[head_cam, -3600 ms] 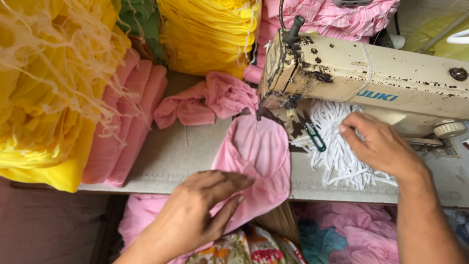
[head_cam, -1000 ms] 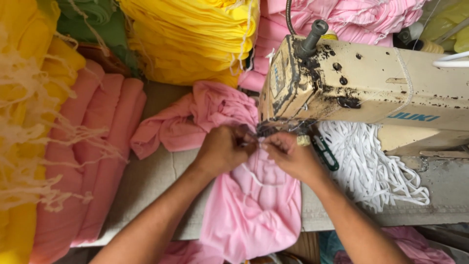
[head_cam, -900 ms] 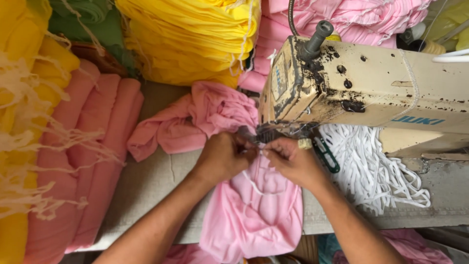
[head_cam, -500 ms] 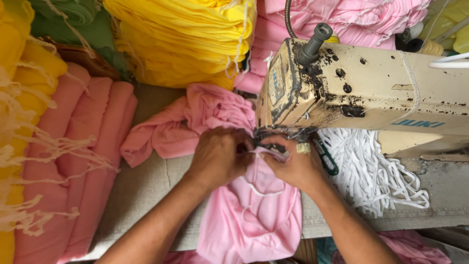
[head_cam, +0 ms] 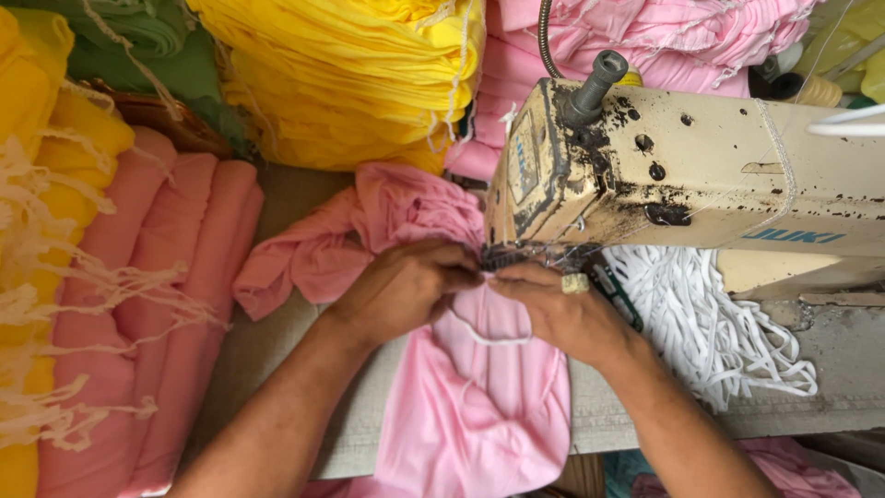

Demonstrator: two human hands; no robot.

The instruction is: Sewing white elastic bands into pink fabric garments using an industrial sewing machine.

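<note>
A cream sewing machine stands on the grey table. Under its head lies a pink cloth piece that hangs over the table's front edge. My left hand and my right hand meet at the needle area, both pinching the top edge of the pink cloth. A thin white cord loops across the cloth between my hands. My fingertips and the needle are hidden under the machine head. My right hand wears a ring.
A heap of white cord lies right of the machine. Sewn pink pieces pile up behind my left hand. Yellow fabric stacks, salmon rolls and more pink cloth crowd the back and left.
My right hand has left the white cord heap and my left hand has moved up the cloth. Both now hold the pink cloth at the needle, and the view has closed in.
</note>
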